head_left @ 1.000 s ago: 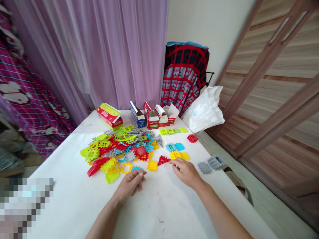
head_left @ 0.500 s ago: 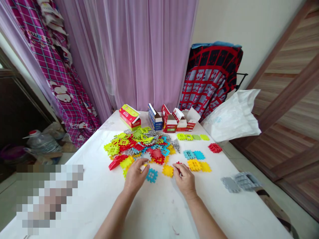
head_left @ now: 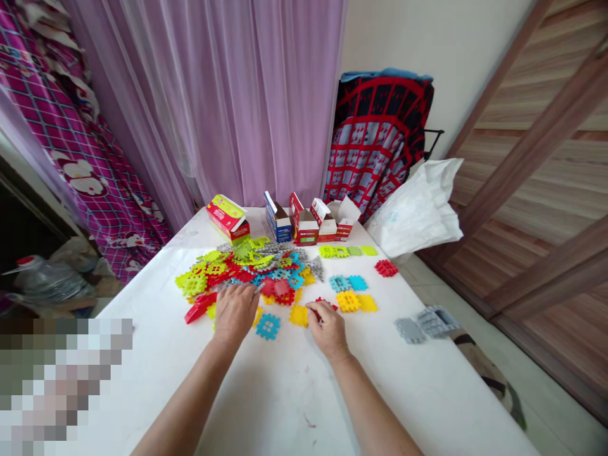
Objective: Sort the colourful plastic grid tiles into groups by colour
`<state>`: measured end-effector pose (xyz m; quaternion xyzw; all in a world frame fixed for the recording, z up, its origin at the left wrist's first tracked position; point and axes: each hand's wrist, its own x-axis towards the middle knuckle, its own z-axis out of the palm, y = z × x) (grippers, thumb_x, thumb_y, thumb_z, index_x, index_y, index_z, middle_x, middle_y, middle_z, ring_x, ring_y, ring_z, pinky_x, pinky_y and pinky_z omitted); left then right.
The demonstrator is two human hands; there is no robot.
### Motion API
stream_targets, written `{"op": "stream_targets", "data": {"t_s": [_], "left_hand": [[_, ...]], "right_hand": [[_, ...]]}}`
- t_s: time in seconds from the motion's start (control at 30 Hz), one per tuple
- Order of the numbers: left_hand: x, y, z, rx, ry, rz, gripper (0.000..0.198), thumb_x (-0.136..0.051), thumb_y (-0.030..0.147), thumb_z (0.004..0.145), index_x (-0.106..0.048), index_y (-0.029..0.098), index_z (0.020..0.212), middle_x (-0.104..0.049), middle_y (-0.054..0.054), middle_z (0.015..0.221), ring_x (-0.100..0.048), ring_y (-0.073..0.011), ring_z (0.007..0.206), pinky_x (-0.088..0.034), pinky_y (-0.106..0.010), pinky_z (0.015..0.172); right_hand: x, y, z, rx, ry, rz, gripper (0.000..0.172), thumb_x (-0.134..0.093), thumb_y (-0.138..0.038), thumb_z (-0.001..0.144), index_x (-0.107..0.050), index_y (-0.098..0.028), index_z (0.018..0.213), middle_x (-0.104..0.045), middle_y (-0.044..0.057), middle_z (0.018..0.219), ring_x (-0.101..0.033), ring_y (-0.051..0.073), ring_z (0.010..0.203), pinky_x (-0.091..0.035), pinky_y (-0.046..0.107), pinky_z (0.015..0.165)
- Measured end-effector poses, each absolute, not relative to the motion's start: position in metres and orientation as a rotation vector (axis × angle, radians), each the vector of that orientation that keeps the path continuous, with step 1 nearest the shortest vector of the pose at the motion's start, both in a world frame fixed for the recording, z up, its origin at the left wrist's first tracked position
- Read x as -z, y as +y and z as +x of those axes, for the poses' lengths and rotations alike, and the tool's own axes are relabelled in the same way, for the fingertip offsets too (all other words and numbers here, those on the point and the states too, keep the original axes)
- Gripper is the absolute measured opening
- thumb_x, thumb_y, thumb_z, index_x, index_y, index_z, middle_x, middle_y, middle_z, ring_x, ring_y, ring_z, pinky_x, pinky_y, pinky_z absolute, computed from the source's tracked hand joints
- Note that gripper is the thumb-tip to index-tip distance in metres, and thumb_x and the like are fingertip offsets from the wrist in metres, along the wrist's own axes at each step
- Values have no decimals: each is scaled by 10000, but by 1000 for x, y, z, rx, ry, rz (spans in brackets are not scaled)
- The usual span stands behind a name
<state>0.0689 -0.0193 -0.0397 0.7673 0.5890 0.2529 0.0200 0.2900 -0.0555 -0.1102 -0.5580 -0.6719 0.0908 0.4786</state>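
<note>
My left hand (head_left: 236, 310) is over the front of a pile of interlocking plastic tiles (head_left: 247, 269), palm down. Its fingers are bent together on the edge of a grey tile (head_left: 259, 289). My right hand (head_left: 329, 329) rests low over the table, thumb and fingertips pinched beside a yellow tile (head_left: 299, 315) that lies flat. Whatever is inside that pinch, if anything, is hidden. Just behind the right hand a red tile (head_left: 327, 302) shows in part. Between my hands lies a blue window tile (head_left: 268, 326).
Small opened boxes, among them a blue box (head_left: 278, 223) and a red-green box (head_left: 228, 218), line the table's back. Green tiles (head_left: 354, 251), blue tiles (head_left: 349, 283), yellow tiles (head_left: 357, 303), a red block (head_left: 386, 268) and grey pieces (head_left: 411, 330) lie rightward. A white bag (head_left: 411, 209) stands beyond.
The whole view has shifted, so the table appears further left. My left hand has moved back onto the pile, its fingers coming together at the grey tile. My right hand stays by the yellow tile.
</note>
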Motion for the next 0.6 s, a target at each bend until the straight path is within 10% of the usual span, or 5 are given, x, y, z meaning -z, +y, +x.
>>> {"op": "stream_targets", "data": {"t_s": [0.33, 0.6], "left_hand": [[77, -60, 129, -948, 1188, 980, 564, -687, 531, 688, -530, 174, 1096, -616, 23, 643, -617, -131, 554, -407, -191, 433], [82, -60, 121, -872, 1085, 926, 564, -727, 489, 669, -592, 153, 1101, -622, 25, 645, -597, -110, 550, -492, -208, 488]], "right_hand": [[96, -68, 303, -475, -1467, -1367, 247, -466, -322, 877, -649, -201, 990, -686, 71, 893, -619, 155, 665, -509, 260, 592], [74, -84, 312, -510, -1930, -1388, 661, -720, -285, 699, -497, -240, 1319, -558, 89, 1246, -571, 234, 1068, -468, 401, 958]]}}
